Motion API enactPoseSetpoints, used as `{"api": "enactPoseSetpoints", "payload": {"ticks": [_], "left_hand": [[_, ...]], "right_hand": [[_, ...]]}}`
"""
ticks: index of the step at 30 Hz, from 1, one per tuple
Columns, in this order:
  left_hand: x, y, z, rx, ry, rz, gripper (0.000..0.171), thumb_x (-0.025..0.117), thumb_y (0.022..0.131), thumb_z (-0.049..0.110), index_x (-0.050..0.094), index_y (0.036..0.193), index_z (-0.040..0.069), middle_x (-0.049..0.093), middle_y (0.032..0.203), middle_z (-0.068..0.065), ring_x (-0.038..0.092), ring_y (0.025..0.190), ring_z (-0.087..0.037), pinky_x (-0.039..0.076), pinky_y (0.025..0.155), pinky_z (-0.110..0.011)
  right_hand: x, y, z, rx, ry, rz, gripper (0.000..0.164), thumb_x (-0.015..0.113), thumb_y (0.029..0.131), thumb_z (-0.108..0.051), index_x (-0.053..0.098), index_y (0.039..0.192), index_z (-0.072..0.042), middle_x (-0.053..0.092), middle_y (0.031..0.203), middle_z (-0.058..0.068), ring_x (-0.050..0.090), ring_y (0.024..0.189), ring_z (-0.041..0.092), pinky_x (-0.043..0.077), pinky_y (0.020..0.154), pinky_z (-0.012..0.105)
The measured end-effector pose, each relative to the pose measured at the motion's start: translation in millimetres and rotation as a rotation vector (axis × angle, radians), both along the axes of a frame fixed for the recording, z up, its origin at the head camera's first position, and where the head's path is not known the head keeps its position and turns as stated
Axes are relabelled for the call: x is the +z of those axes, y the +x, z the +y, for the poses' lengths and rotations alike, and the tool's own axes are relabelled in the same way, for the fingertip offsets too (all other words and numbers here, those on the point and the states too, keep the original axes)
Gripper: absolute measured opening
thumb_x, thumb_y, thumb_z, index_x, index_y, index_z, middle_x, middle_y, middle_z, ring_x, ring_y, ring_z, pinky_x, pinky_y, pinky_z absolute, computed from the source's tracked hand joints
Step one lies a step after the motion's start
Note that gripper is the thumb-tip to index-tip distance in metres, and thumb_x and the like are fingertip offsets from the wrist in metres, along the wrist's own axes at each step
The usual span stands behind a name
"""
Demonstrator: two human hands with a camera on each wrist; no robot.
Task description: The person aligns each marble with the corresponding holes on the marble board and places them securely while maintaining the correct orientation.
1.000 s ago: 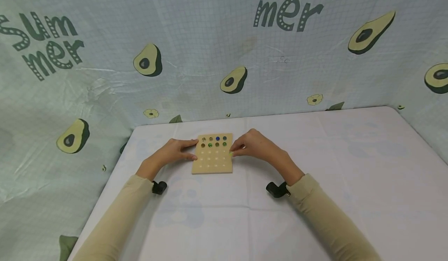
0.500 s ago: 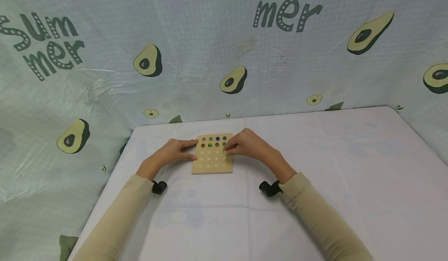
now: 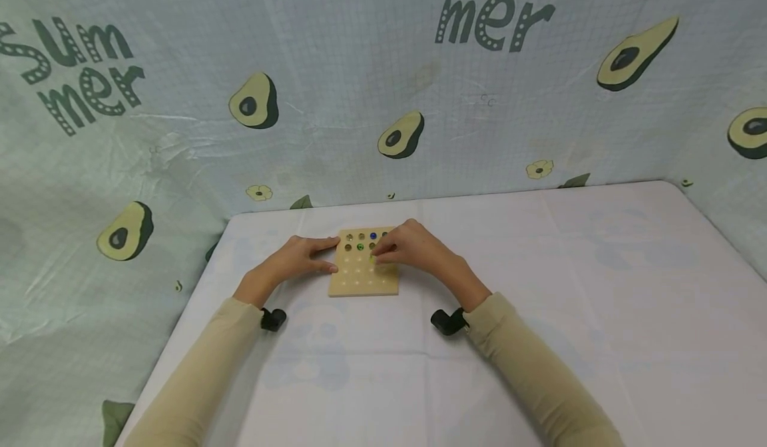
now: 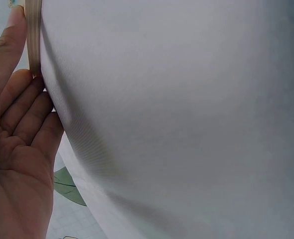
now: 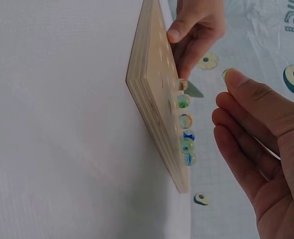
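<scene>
A square wooden board with rows of round hollows lies on the table. Coloured glass marbles, among them a blue marble and a green marble, fill hollows in its two far rows. My left hand rests at the board's left edge, thumb and index finger spread and touching it. Over the board's right half, my right hand pinches a clear marble between thumb and fingertip. In the right wrist view that marble is apart from the board, its far side hidden by the thumb. My right hand covers some right-side hollows.
A white cloth covers the table, which ends at a back edge behind the board. Behind it hangs a pale sheet printed with avocados and lettering. A black wrist camera sits by the left sleeve, another black camera by the right.
My right hand has moved left from the board's right edge to over its right half, carrying the marble. My left hand and the board have stayed in place.
</scene>
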State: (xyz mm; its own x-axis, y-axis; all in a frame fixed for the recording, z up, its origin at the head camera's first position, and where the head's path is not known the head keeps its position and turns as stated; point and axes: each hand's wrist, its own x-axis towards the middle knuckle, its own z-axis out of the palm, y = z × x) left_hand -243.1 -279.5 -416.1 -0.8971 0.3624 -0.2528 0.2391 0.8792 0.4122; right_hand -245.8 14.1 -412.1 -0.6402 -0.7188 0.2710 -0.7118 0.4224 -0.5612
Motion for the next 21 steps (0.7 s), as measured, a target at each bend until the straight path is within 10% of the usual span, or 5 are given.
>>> {"api": "enactPoseSetpoints", "payload": {"ticks": [21], "left_hand": [[-1.5, -2.4, -1, -0.011, -0.013, 0.011, 0.082, 0.076, 0.086, 0.053, 0.045, 0.154, 0.021, 0.045, 0.155, -0.010, 0.039, 0.146, -0.035, 0.037, 0.115, -0.055]], "right_hand": [[-4.5, -4.7, -44, -0.108, 0.110, -0.024, 0.018, 0.076, 0.093, -0.023, 0.082, 0.106, -0.012, 0.079, 0.104, -0.001, 0.070, 0.089, 0.010, 0.055, 0.079, 0.026]]}}
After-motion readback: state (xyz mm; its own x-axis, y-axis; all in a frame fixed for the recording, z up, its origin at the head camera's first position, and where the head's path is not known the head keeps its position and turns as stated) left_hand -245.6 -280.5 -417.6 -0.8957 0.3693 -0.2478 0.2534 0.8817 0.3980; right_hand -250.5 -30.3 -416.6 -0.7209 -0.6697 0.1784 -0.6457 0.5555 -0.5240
